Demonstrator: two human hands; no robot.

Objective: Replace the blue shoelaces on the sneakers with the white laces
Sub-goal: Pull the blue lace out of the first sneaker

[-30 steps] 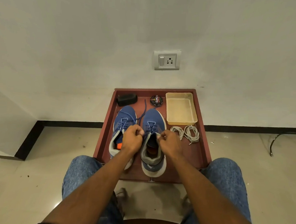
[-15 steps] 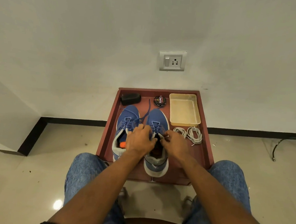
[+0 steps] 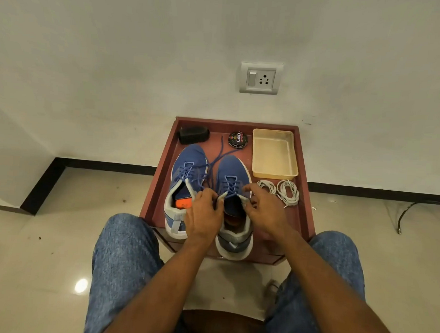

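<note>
Head view: your left hand (image 3: pixel 203 214) and right hand (image 3: pixel 261 212) sit at the collar of the right shoe (image 3: pixel 233 203), which stands beside the left shoe (image 3: pixel 184 187) on the red tray (image 3: pixel 305 197). Your left fingers are curled and seem to pinch the blue lace (image 3: pixel 218 154) by the top eyelets; its loose ends trail forward between the toes. Your right fingers are bent at the far edge of the collar, but I cannot tell whether they grip lace or only steady the shoe. The white laces (image 3: pixel 280 190) lie coiled on the tray just right of that shoe, below the beige tub (image 3: pixel 292 170); a polish tin (image 3: pixel 237 139) and black brush (image 3: pixel 193 135) sit at the back.

You look to be unthreading the top crossings. Loosen each crossing first, then draw the lace out one eyelet at a time, holding the shoe down so it doesn't slide. Keep the freed ends from tangling with the left shoe's lace.
</note>
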